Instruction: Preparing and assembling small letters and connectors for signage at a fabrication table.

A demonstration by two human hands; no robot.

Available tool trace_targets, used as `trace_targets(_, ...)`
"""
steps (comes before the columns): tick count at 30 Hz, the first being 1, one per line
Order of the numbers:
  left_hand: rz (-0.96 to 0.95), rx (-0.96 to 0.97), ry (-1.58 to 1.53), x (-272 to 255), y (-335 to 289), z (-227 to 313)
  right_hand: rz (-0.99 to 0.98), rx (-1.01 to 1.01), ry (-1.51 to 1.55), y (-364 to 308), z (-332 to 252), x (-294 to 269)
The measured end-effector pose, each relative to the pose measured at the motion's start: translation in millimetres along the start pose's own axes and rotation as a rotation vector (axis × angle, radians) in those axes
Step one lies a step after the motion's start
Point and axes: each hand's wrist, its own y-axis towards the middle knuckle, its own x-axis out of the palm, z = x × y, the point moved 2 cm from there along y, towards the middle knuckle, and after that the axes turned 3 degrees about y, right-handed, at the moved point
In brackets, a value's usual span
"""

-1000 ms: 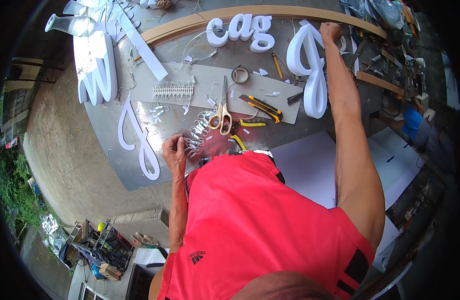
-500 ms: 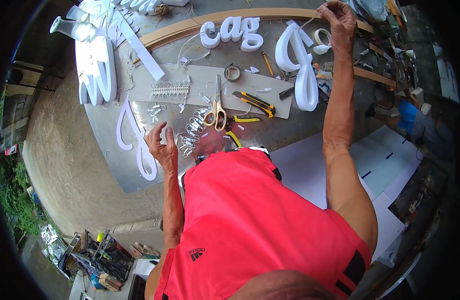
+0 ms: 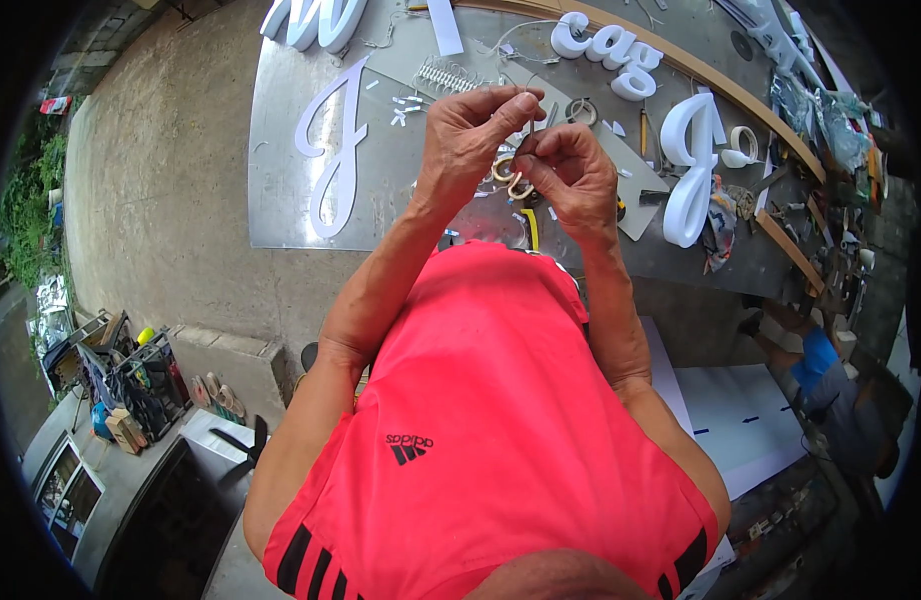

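Note:
My left hand (image 3: 469,142) and my right hand (image 3: 578,178) are close together above the metal-topped table (image 3: 273,200). Both sets of fingertips are pinched around a thin wire-like strand (image 3: 532,120), whose exact kind is too fine to make out. Below them, scissors (image 3: 522,187) show only their cream handles, the rest covered by my hands. A yellow tool handle (image 3: 532,228) sticks out nearer to me. Beyond my left hand lies a row of small modules on looped wires (image 3: 449,76). Past my right hand are a tape roll (image 3: 583,112) and a pencil (image 3: 643,132).
A flat white script letter (image 3: 352,100) lies at left; a thick white letter (image 3: 686,215) and smaller thick letters (image 3: 611,45) lie at right and far. A brown strip (image 3: 721,82) curves along the back. Another person (image 3: 826,370) is at the far right.
My right hand has come from the far right to the middle, bringing the thin strand. My left hand has moved in to meet it and pinch. The whole view has shifted.

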Motion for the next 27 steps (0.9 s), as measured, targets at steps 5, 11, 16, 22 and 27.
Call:
trace_targets(5, 0.015, -0.068, 0.003, -21.8, -17.0, -4.5, 0.000, -0.023, -0.370, -6.6, -7.7, 6.1)
trace_targets(11, -0.031, -0.204, 0.125, -33.1, -33.7, -2.0, -0.044, -0.410, -0.857, 17.9, -36.4, 8.3)
trace_targets(16, -0.064, -0.242, 0.138, -33.0, -41.7, -2.0, -0.290, -0.720, -1.163, 20.3, -30.9, 7.9)
trace_targets(22, -0.039, -0.263, 0.193, -34.1, -47.9, 1.3, -0.343, -0.755, -1.221, 12.6, -29.3, 8.1)
trace_targets(27, -0.007, -0.114, 0.267, -31.5, -49.9, -7.9, -0.198, -0.444, -1.119, -6.2, -14.6, 12.3)
